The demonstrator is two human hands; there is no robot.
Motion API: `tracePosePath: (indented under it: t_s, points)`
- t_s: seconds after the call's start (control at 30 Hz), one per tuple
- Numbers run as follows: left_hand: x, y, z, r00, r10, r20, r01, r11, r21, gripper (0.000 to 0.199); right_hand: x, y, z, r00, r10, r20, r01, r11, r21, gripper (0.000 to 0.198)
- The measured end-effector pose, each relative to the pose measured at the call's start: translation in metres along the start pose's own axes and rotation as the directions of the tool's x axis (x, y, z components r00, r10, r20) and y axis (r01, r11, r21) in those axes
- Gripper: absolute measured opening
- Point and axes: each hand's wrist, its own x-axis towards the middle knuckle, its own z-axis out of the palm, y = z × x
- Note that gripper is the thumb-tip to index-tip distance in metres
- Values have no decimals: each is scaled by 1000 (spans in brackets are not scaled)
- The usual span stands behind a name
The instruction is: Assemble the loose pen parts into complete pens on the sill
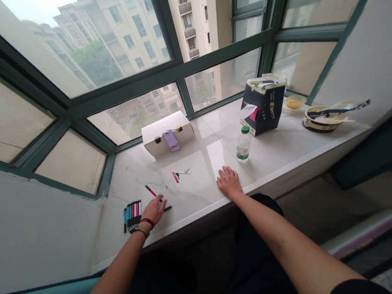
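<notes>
My left hand is at the left part of the marble sill, its fingers closed on a red and black pen whose dark tip points away to the left. A short black piece sticks out to the right from beside this hand; most of it is hidden. Just left of the wrist lies a row of several pens in teal, red and black, side by side. Farther back are a small red pen part and thin metal parts. My right hand rests flat near the front edge, fingers spread, holding nothing.
A clear bottle with a green cap stands beyond my right hand. Behind are a white box and a dark paper bag. Farther right are a yellowish bowl and a takeaway bowl. Windows border the sill.
</notes>
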Motion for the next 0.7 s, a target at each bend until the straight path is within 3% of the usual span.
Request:
tracePosePath:
  t_s: [0.27,0.47,0.7]
  points:
    - [-4,18,0,977,-211,39,196,951,239,41,0,0,-2,1000,1,6,-1,1000,-4,44]
    - [-4,28,4,971,-239,21,227,942,248,48,0,-1,-1,1000,6,12,-6,1000,-4,44]
    - [-9,21,17,973,-231,-6,226,947,229,57,0,0,0,1000,-4,-3,4,1000,-23,43]
